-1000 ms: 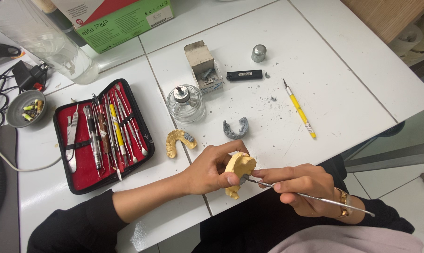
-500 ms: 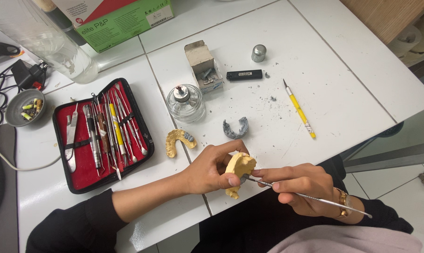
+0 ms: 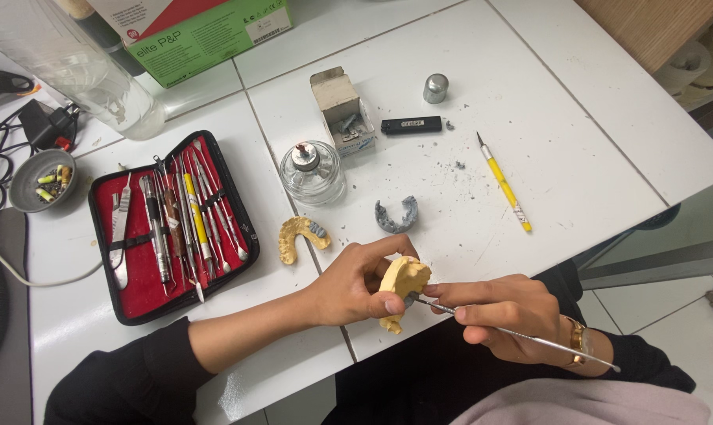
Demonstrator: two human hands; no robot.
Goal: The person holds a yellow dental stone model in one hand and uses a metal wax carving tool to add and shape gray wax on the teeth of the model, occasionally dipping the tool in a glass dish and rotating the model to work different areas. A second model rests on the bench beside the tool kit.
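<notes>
Open red-lined instrument case (image 3: 136, 291) at left. Near table edge, left hand (image 3: 356, 283) curls closed around a chalky yellow plaster dental cast (image 3: 402, 279); right hand (image 3: 502, 315) pinches a thin metal carving tool (image 3: 522, 337), tip touching the cast. Slim yellow knife (image 3: 504, 185) lies far right.

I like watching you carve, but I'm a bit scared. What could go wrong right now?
The thin metal tool in the right hand points toward the left hand and its thumb, so a slip might poke it. The yellow dental cast is held past the table edge, so if dropped it might fall to the floor. The yellow knife lies with its blade bare.
</notes>
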